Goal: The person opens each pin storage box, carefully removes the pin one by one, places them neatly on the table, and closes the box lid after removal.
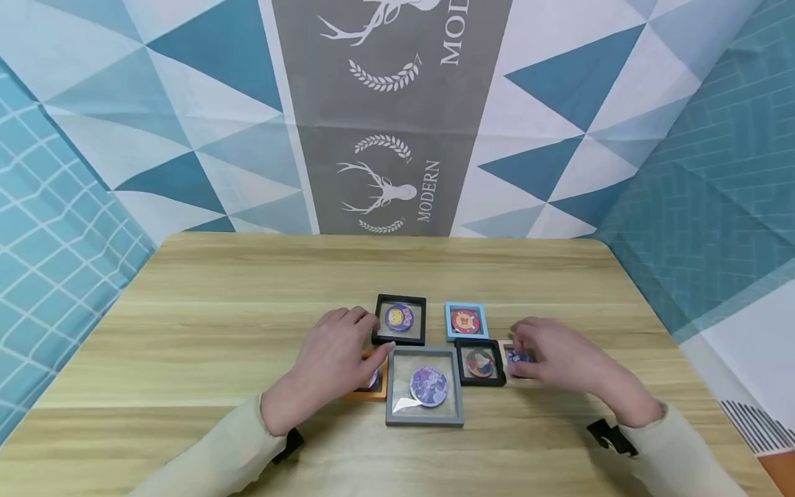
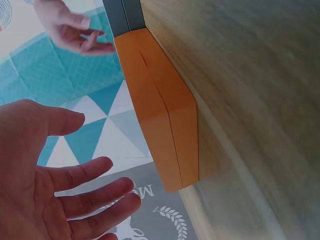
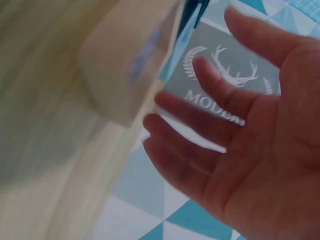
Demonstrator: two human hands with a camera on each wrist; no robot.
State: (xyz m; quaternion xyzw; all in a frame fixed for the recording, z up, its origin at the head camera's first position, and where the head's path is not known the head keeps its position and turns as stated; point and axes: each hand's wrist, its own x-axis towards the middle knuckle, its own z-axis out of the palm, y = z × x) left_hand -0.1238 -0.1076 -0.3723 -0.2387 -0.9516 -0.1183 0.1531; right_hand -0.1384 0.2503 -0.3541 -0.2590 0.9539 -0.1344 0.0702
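Observation:
My left hand (image 1: 329, 355) hovers over an orange display frame (image 1: 373, 395), hiding much of it. In the left wrist view that hand (image 2: 60, 185) has its thumb and fingers spread, apart from the orange frame (image 2: 160, 110). Its thumb overlaps the corner of a large grey frame (image 1: 425, 420) holding a round purple badge (image 1: 428, 386). At the right, my right hand (image 1: 559, 355) is beside a pale pink frame (image 1: 506, 344) with a dark purple badge, partly covered by the fingers. The right wrist view shows this hand (image 3: 250, 130) with loosely bent, parted fingers and nothing gripped.
Behind the grey frame lies a black frame (image 1: 400, 342) with a purple-and-yellow badge. A light blue frame (image 1: 466, 305) with a red badge and a smaller black frame (image 1: 481, 382) sit to its right. All rest on a wooden table (image 1: 248, 276) before a patterned cloth (image 1: 397, 103).

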